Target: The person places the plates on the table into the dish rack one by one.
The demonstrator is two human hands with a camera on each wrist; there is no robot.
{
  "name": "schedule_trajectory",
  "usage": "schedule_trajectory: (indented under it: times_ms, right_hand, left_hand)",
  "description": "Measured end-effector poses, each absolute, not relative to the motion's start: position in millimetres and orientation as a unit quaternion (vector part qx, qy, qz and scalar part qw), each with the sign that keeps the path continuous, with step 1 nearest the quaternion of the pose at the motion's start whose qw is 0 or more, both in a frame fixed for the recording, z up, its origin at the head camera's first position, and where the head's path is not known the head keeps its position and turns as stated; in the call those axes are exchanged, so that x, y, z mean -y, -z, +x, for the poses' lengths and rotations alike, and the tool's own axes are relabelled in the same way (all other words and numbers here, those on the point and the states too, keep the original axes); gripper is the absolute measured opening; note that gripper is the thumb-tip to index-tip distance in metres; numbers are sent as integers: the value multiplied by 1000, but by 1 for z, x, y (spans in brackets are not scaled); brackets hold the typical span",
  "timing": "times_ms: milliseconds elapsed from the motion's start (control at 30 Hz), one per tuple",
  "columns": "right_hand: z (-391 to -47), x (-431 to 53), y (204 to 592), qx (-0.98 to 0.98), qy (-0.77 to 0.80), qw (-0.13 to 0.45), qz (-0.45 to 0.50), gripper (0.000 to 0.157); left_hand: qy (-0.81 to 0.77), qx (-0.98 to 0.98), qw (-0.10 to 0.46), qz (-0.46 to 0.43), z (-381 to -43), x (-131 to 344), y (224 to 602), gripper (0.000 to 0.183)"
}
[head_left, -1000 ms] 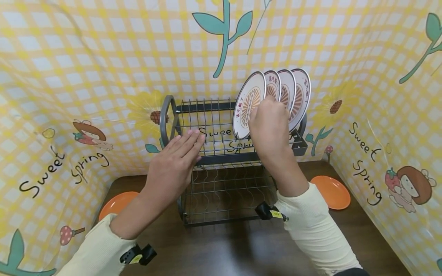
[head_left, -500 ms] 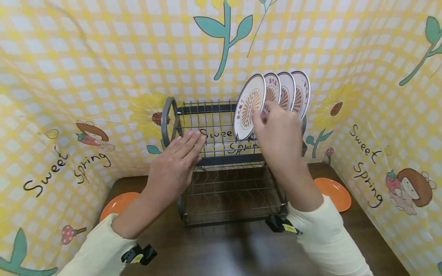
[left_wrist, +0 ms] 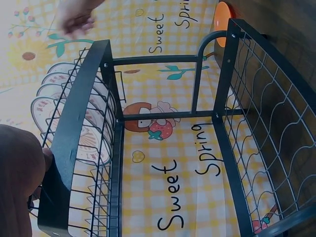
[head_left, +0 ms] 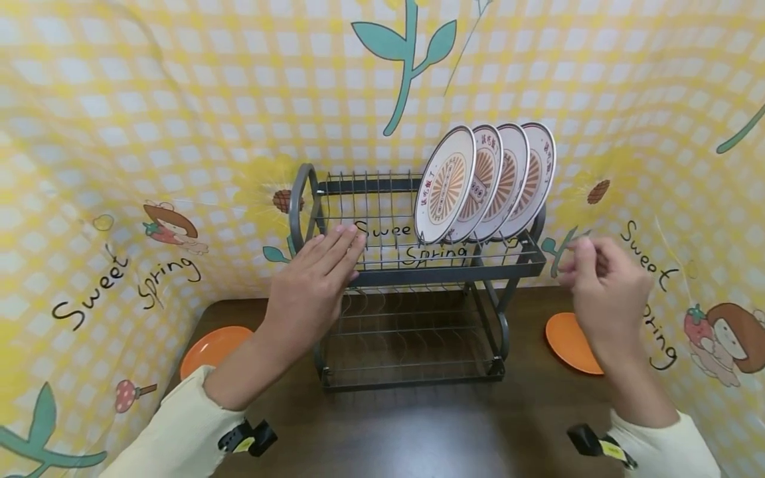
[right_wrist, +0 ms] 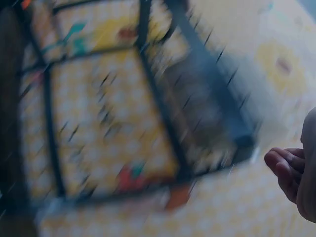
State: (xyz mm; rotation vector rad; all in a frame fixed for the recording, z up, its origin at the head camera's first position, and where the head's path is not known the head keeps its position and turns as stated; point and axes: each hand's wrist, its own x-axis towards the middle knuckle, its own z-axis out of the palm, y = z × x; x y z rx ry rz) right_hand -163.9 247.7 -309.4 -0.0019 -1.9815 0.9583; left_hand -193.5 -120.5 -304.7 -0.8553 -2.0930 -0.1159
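Several white plates (head_left: 445, 186) with printed sunburst centres and dark rims stand on edge in a row. They occupy the right half of the upper tier of a dark grey two-tier dish rack (head_left: 406, 275). My left hand (head_left: 311, 292) rests on the front left of that tier with its fingers extended. In the left wrist view, part of this hand (left_wrist: 17, 177) lies against the rack's front bar. Off to the right of the rack, my right hand (head_left: 612, 292) is in the air, fingers loosely curled around nothing. The right wrist view is blurred.
An orange plate (head_left: 215, 348) lies on the brown table (head_left: 412, 425) left of the rack, partly behind my left forearm. Another orange plate (head_left: 570, 342) lies to the right. Yellow checked cloth (head_left: 239, 99) encloses the back and sides.
My right hand has let go of the plates and moved right, away from the rack. The plates remain standing in their row. My left hand has stayed on the rack.
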Motion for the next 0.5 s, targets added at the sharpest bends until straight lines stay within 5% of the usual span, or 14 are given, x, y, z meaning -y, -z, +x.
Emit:
schedule_trajectory:
  times_ms: [233,500]
  right_hand:
    - [-149,-329,391,940,-238,202,-136,58]
    - [-151,-397,474,960,-208,53,-177,68]
  left_hand:
    - [54,834,422,-351,-193,118,308,46]
    - [57,838,419,-344,-193,118,305,46]
